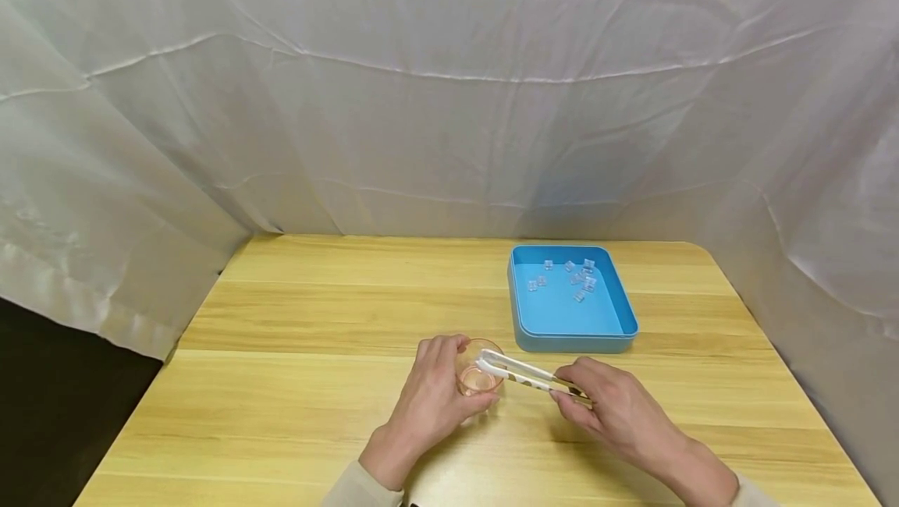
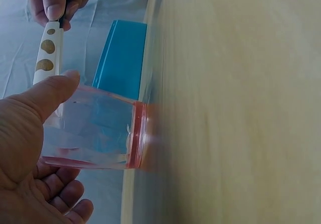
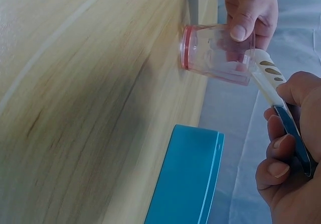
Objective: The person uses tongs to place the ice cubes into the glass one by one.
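My left hand [image 1: 430, 394] grips a clear cup with a pinkish-orange tint [image 2: 103, 126], thumb on one side and fingers on the other. The cup stands upright, its base at the tabletop. In my right hand [image 1: 623, 412] I hold white tongs with brown spots [image 3: 269, 78], pinched between thumb and fingers. Their tips reach over the mouth of the cup. Something clear seems to sit at the tips, but it is too small to tell. Several clear cubes [image 1: 588, 284] lie scattered in a blue square tray [image 1: 576, 343] beyond the right hand.
The wood-grain table [image 1: 316, 398] spreads out on both sides of the hands. A pale cloth curtain [image 1: 435, 101] hangs behind and along the sides of the table. A dark area [image 1: 56, 398] shows past the table's left edge.
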Demonstrator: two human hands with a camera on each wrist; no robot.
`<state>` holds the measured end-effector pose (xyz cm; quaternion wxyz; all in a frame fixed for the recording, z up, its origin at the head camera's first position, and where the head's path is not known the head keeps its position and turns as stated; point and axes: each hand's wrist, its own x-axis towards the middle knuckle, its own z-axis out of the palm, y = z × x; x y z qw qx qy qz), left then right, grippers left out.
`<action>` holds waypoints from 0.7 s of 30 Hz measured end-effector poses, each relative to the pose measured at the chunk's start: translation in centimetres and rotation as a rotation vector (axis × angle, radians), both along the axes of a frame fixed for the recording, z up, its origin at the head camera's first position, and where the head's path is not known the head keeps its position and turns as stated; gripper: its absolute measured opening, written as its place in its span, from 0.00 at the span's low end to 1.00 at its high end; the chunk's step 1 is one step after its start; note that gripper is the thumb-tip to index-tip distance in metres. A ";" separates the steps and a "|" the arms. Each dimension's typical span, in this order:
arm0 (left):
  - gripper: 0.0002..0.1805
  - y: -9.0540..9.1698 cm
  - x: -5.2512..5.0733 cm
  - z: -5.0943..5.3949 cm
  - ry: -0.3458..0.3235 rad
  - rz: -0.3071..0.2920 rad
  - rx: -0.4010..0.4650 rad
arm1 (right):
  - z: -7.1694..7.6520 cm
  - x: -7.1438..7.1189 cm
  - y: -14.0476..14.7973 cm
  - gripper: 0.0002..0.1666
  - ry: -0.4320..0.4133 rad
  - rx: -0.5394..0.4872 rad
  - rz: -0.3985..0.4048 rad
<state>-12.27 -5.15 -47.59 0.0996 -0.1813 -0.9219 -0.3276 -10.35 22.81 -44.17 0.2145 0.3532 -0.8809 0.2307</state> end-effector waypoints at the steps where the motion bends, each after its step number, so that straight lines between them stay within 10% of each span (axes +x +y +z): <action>1: 0.47 -0.1 0.0 0.0 -0.008 -0.002 0.001 | 0.0 0.0 0.0 0.05 0.002 0.000 0.001; 21: 0.46 -1.2 -1.1 0.4 -0.005 -0.094 -0.032 | 0.0 0.0 0.0 0.06 -0.007 0.010 -0.008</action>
